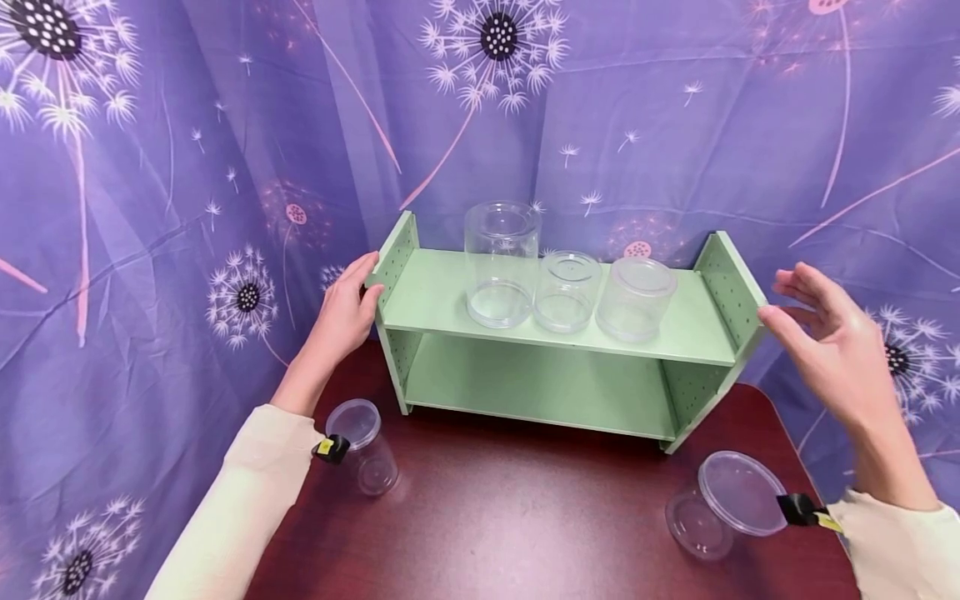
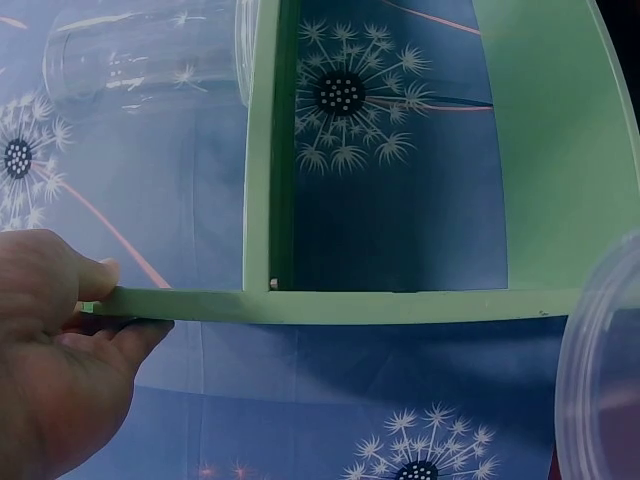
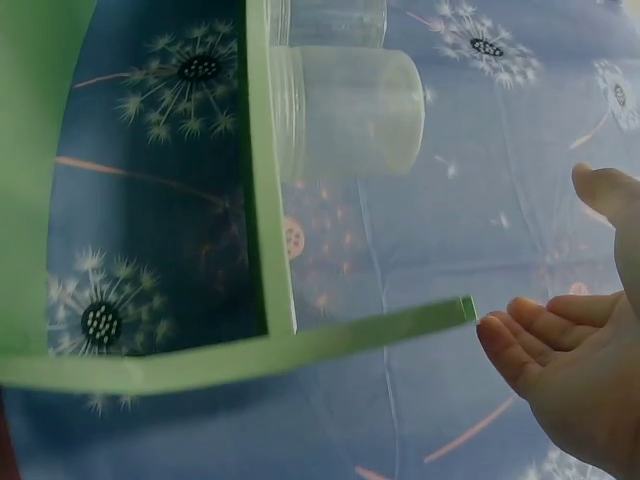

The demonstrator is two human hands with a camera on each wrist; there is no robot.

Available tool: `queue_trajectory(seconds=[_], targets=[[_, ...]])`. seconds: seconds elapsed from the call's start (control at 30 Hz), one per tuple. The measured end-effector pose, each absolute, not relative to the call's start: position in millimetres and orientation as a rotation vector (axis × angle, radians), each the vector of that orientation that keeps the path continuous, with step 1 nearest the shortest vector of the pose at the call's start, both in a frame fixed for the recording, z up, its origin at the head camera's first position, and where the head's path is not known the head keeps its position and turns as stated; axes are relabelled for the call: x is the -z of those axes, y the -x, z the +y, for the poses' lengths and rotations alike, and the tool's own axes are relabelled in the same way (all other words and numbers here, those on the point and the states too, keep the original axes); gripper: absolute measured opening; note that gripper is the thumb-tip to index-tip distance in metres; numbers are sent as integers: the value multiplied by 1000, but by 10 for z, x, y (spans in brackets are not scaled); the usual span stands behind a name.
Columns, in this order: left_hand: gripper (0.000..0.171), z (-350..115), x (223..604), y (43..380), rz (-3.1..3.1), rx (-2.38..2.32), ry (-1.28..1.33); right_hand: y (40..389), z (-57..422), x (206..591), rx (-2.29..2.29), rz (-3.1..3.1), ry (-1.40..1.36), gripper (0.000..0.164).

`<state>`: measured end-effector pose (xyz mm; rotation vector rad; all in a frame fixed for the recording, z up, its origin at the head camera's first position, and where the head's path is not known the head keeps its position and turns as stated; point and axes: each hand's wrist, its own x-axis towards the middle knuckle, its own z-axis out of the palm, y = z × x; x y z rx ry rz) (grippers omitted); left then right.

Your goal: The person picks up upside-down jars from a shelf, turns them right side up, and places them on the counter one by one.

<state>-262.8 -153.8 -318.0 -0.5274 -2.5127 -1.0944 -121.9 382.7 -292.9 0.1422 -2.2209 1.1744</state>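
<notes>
A two-tier light green shelf (image 1: 435,287) stands on the table. My left hand (image 1: 339,317) grips the top of its left side panel; in the left wrist view, the thumb lies on one face of the panel (image 2: 400,307) and the fingers on the other. Beside the right side panel (image 1: 738,292) my right hand (image 1: 843,354) is held with fingers spread. In the right wrist view its fingertips are right at the panel's corner. On the upper board stand a tall clear jar (image 1: 501,267), a shorter clear jar (image 1: 567,292) and a frosted jar (image 1: 637,300).
A lidded clear cup (image 1: 367,454) stands on the dark red table (image 1: 480,517) under my left wrist. Another lidded clear container (image 1: 738,496) is at the right, near my right wrist. A purple dandelion-print curtain (image 1: 637,100) hangs behind and beside the shelf.
</notes>
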Motion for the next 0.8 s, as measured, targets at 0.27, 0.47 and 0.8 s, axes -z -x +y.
queue_trajectory(seconds=[0.27,0.47,0.8], targets=[[52,-1543,3191,2628,-2504,1096,538,1396,3584,2809,-1023,-2152,-183,64],[52,-1553,3180,2627,-2511,1095,524,1542,3462,2794,-1092,-2203,-225,64],[52,-1542,3176,2606,-2516,1109,517,1736,3289,2909,-1084,-2420,-187,76]])
